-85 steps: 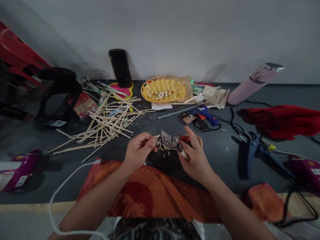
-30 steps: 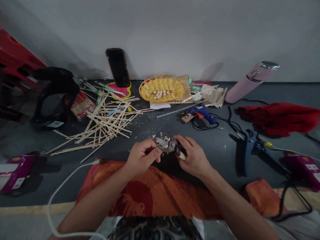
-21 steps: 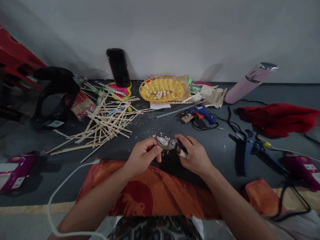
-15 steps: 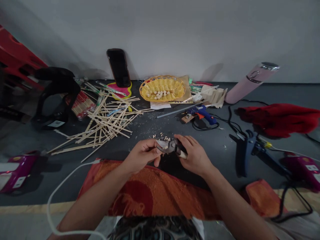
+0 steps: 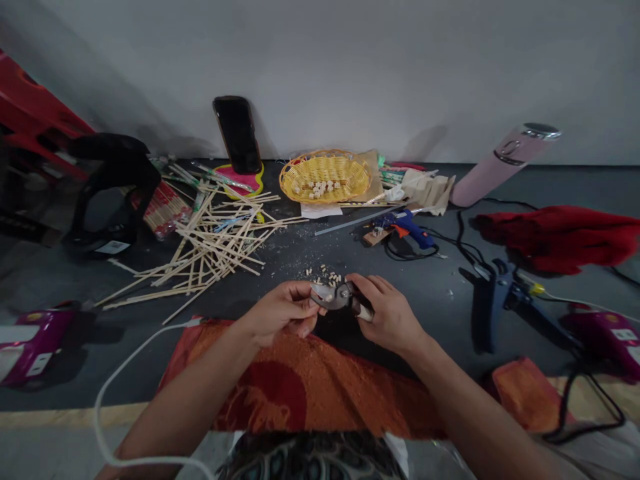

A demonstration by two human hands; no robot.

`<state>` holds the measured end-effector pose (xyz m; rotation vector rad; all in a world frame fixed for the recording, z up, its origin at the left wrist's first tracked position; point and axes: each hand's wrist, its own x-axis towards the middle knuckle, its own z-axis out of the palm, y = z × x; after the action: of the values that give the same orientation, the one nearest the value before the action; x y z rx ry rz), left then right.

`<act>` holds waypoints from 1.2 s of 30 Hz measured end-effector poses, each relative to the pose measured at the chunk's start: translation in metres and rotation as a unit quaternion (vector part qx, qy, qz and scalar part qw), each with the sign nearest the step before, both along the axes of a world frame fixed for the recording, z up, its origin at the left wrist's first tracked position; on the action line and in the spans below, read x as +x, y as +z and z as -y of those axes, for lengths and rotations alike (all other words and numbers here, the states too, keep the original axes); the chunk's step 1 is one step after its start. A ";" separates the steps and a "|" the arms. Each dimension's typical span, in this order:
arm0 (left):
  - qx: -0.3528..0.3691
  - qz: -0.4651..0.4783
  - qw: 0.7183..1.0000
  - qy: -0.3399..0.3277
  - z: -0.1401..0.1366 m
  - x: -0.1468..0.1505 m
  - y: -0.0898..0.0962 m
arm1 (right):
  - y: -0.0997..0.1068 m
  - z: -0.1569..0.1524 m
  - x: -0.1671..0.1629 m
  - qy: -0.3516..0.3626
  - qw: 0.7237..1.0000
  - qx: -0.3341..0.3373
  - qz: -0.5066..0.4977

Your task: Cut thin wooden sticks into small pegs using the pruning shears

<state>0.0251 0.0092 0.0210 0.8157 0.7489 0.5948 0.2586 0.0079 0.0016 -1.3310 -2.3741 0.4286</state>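
Observation:
My right hand [image 5: 387,312] is wrapped round the handles of a pair of pruning shears [image 5: 344,293], whose blades point left. Pinched close to the blades, my left hand [image 5: 285,312] holds a thin wooden stick [image 5: 323,311], mostly hidden by the fingers and the shears. Just beyond the blades, several short cut stick pieces [image 5: 324,269] lie scattered on the dark tabletop. A loose pile of long wooden sticks [image 5: 220,237] spreads to the left. Small pale pieces [image 5: 324,189] sit inside the yellow wicker basket [image 5: 357,175] at the back.
A glue gun [image 5: 413,230] lies right of centre, and blue-handled cutters [image 5: 500,300] lie farther right. At the back stand a phone [image 5: 239,137] and a pink flask [image 5: 500,167]. A red cloth [image 5: 560,237] is at right; an orange towel [image 5: 350,393] covers the front edge.
My left hand's lower fingers have curled in beneath the shears. The shears and my right hand have shifted very slightly.

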 end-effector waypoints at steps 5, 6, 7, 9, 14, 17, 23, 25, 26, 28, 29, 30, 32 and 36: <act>0.023 -0.023 0.999 0.026 0.000 0.004 0.003 | 0.001 0.000 0.000 -0.021 1.000 -0.012 0.009; 0.043 -0.035 0.998 0.039 0.000 0.006 0.003 | 0.001 -0.001 0.001 -0.027 1.000 -0.012 0.010; 0.067 -0.048 0.995 0.054 -0.001 0.008 0.003 | 0.000 -0.002 0.002 -0.033 0.999 -0.010 0.008; 0.121 -0.080 0.986 0.085 -0.002 0.010 0.002 | -0.001 -0.004 0.003 -0.046 0.999 -0.004 0.002; 0.252 -0.241 0.926 0.147 -0.002 0.013 0.003 | -0.005 -0.007 0.006 -0.075 0.997 0.006 0.004; 0.307 -0.296 0.892 0.149 0.001 0.012 0.006 | -0.004 -0.008 0.006 -0.067 0.998 -0.005 0.007; 0.210 -0.167 0.957 0.107 0.003 0.008 0.006 | 0.002 -0.008 0.008 -0.021 0.999 -0.027 -0.009; 0.149 -0.118 0.979 0.079 0.002 0.007 0.004 | 0.004 -0.008 0.009 -0.010 0.999 -0.030 -0.012; 0.122 -0.099 0.986 0.061 0.002 0.007 0.003 | 0.004 -0.008 0.009 -0.008 0.999 -0.031 -0.013; 0.091 -0.077 0.992 0.044 0.000 0.006 0.002 | 0.004 -0.007 0.010 -0.009 0.999 -0.031 -0.011; 0.085 -0.073 0.993 0.041 0.000 0.006 0.002 | 0.004 -0.007 0.010 -0.011 0.999 -0.030 -0.010; 0.082 -0.070 0.993 0.040 -0.001 0.006 0.002 | 0.003 -0.007 0.010 -0.012 0.999 -0.030 -0.009; 0.078 -0.066 0.994 0.037 -0.002 0.006 0.001 | 0.003 -0.008 0.010 -0.014 0.999 -0.030 -0.006; 0.074 -0.063 0.995 0.034 -0.002 0.005 0.000 | 0.001 -0.008 0.010 -0.014 1.000 -0.025 -0.002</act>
<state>0.0300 0.0114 0.0207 0.9740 0.8584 0.6708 0.2683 0.0162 0.0024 -1.3819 -2.3525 0.4852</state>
